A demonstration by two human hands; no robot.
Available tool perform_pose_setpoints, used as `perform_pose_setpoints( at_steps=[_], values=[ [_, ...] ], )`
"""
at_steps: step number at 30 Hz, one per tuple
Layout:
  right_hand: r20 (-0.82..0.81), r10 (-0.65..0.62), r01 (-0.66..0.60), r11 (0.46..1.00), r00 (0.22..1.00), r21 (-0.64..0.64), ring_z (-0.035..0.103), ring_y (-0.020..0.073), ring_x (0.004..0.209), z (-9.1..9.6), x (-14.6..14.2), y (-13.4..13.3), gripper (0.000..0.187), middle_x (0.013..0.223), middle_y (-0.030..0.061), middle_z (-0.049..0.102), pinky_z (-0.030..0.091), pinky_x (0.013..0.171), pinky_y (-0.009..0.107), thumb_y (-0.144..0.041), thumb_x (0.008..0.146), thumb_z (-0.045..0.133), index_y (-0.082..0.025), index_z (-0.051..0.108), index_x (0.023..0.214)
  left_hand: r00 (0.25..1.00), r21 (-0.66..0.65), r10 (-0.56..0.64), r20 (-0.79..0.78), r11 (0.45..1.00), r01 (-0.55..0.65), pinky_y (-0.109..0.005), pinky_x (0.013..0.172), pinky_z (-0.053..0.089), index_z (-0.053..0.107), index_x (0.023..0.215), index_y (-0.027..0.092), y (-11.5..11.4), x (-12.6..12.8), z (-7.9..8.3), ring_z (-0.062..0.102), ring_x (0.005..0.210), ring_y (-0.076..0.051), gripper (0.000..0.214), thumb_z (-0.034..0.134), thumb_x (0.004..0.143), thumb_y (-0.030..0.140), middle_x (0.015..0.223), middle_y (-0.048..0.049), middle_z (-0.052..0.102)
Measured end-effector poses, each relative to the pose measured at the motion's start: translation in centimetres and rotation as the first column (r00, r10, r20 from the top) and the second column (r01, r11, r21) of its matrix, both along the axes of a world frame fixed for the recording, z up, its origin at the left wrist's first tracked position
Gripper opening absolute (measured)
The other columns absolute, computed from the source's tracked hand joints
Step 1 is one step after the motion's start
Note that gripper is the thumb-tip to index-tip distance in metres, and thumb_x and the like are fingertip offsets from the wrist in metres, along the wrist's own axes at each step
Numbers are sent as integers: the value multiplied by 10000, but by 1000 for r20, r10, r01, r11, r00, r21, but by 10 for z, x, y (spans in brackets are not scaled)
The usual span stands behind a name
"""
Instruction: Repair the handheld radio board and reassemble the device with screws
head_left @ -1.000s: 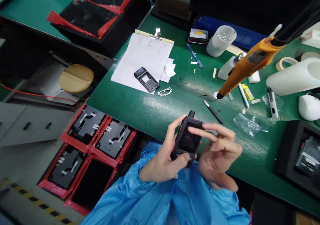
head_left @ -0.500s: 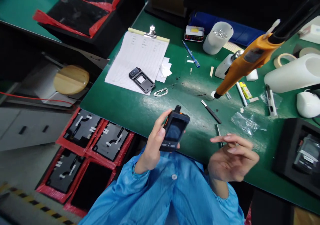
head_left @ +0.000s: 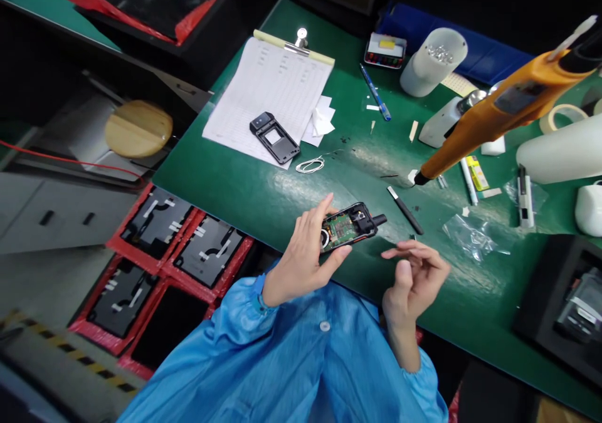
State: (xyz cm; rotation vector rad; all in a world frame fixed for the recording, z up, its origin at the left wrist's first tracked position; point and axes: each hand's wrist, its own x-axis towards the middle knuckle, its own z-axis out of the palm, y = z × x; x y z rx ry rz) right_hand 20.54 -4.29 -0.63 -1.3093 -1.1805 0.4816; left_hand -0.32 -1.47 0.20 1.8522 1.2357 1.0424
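Observation:
My left hand (head_left: pixel 308 244) is closed round a handheld radio (head_left: pixel 345 227) with a stub antenna. The radio's back cover is off, so its green circuit board faces up and the antenna points right. To its right hovers my right hand (head_left: pixel 414 279), fingers apart and loosely bent, with nothing visible in it. Just beyond those fingers lies a black-handled flat blade tool (head_left: pixel 405 211). The tip of a metal tool shows behind the right hand; the rest is hidden. A black back cover (head_left: pixel 275 138) rests on a paper sheet on the clipboard (head_left: pixel 296 50).
An orange electric screwdriver (head_left: pixel 489 113) hangs over the green table (head_left: pixel 226 185). A white cup of screws (head_left: pixel 423 72), a blue pen (head_left: pixel 375 92), a coiled white wire (head_left: pixel 310 165) and a plastic bag (head_left: pixel 473 235) are around. Red-edged trays (head_left: pixel 207 247) stand below left.
My left hand has turned the radio over, from its screen side to the open circuit-board side, antenna now rightward. My right hand has moved slightly left, thumb raised. The view has shifted a little.

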Motion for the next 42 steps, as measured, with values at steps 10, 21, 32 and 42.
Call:
perform_pose_setpoints(
  at_steps=[10,21,32,42],
  values=[
    [-219,165,-224,933,962,-281,811,202,799,6,-13,-4,438,925,23,830,700,803,346,-598,1073,769,-235,758,1318,982,146,175,66,972,-183,-479,1148,583,338,1784,274,-12,20,-3,771,1271,-302,920,876,1062,464,1430,-135,796],
    [-438,119,-279,905,891,-320,771,185,666,20,-29,0,487,830,36,832,663,646,287,-677,941,901,-215,849,1082,973,195,195,120,957,-216,-488,1154,591,501,1671,269,-16,16,12,769,1297,-308,819,931,1014,501,1382,-117,816],
    [-441,109,-268,910,891,-317,684,163,582,32,-30,-2,425,754,20,792,585,557,271,-649,925,893,-226,864,890,773,-471,142,618,854,221,-255,791,634,636,1520,203,-14,-6,34,757,912,-164,594,851,1061,513,1214,-96,800],
    [-419,206,-351,885,884,-306,619,149,568,54,-34,-10,467,683,17,733,521,533,256,-670,952,880,-217,858,842,772,-502,98,629,809,306,-230,817,687,737,1381,213,-12,-2,52,865,964,-193,437,901,1019,397,1228,-96,888]
  ],
)
